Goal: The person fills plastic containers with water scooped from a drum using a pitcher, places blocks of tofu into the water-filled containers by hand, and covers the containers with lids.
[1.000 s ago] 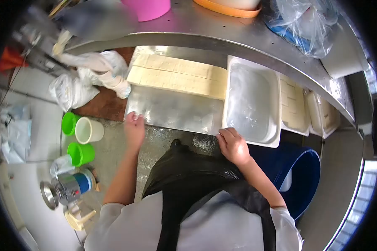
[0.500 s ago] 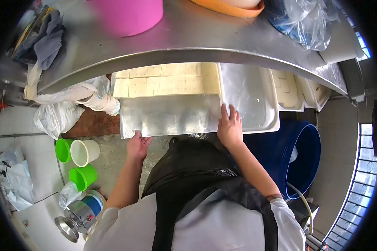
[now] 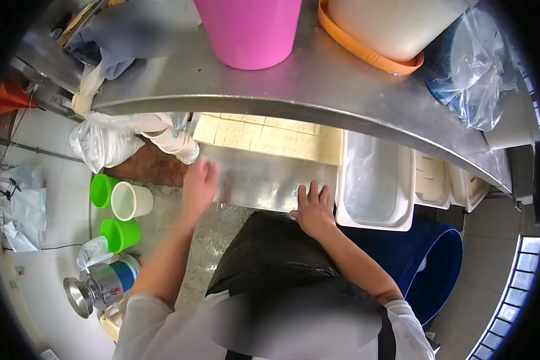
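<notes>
Right hand (image 3: 315,214) now spread on metal tray (image 3: 258,180)

Likely a food workshop, steel counter (image 3: 318,84), scored pale slabs (image 3: 270,138), green buckets (image 3: 120,236), blue barrel (image 3: 393,255)

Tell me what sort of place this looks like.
Probably a small food-making workroom, perhaps for tofu. Rows of pale blocks sit on a metal surface below a stainless-steel counter, and beside them is a white tub with what looks like water in it.
</notes>
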Available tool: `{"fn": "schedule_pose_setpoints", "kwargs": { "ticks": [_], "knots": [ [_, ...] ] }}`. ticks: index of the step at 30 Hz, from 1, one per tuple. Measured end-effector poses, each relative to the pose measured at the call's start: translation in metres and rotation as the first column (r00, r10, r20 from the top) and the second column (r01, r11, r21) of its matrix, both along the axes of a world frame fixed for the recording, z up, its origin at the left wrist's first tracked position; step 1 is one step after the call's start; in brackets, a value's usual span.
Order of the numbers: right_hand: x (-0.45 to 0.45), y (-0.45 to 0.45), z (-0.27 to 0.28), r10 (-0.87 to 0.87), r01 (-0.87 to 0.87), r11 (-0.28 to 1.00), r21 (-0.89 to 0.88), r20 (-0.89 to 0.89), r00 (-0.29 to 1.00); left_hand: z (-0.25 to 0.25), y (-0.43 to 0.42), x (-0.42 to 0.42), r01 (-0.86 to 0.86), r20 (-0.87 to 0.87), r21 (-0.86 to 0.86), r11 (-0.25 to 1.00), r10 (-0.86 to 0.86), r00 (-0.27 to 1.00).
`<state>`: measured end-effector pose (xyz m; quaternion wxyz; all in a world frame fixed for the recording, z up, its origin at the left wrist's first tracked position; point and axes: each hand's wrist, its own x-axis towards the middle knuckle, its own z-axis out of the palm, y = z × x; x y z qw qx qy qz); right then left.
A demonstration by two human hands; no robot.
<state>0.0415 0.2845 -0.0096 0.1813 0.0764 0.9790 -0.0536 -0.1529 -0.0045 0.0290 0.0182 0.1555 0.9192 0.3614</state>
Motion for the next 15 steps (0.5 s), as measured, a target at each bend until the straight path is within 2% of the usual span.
{"fn": "schedule_pose_setpoints", "kwargs": {
  "ticks": [1, 3, 5, 6, 8, 9, 10, 11, 15],
  "knots": [
    [0.002, -0.003, -0.001, 0.006, -0.006, 1.000, 0.026, 0.003, 1.000, 0.005, 0.016, -0.026, 0.003, -0.178, 0.094, 0.996, 0.013, 0.984],
    [0.002, -0.004, -0.003, 0.007, -0.007, 1.000, 0.011, 0.013, 1.000, 0.002, 0.043, -0.086, -0.062, -0.502, 0.069, 0.996, 0.088, 0.860],
    [0.002, 0.000, -0.002, -0.019, 0.019, 1.000, 0.020, 0.011, 1.000, -0.022, 0.051, -0.153, -0.159, -0.202, -0.259, 0.953, 0.108, 0.974],
    [-0.001, -0.002, -0.004, -0.022, 0.022, 1.000, 0.004, 0.062, 0.998, 0.003, 0.061, -0.166, 0.082, 0.186, -0.551, 0.830, 0.026, 0.982],
    [-0.002, 0.001, -0.001, -0.024, 0.024, 1.000, -0.002, 0.097, 0.995, -0.053, 0.053, -0.193, -0.048, -0.085, -0.360, 0.932, 0.019, 0.996],
    [-0.001, 0.002, 0.000, -0.012, 0.012, 1.000, 0.002, 0.080, 0.997, -0.080, 0.048, -0.210, -0.075, -0.116, -0.277, 0.958, 0.045, 0.992],
    [0.000, 0.005, -0.001, -0.024, 0.024, 1.000, -0.004, 0.046, 0.999, -0.067, 0.052, -0.200, -0.144, 0.034, -0.192, 0.971, 0.154, 0.988],
    [0.004, 0.003, -0.004, -0.032, 0.033, 0.999, -0.021, 0.024, 0.999, -0.091, 0.046, -0.215, -0.052, -0.082, -0.056, 0.997, 0.047, 0.996],
    [0.011, 0.005, -0.001, -0.027, 0.026, 0.999, -0.023, -0.050, 0.998, -0.078, 0.052, -0.218, -0.017, 0.047, -0.157, 0.988, 0.024, 0.999]
  ]
}}
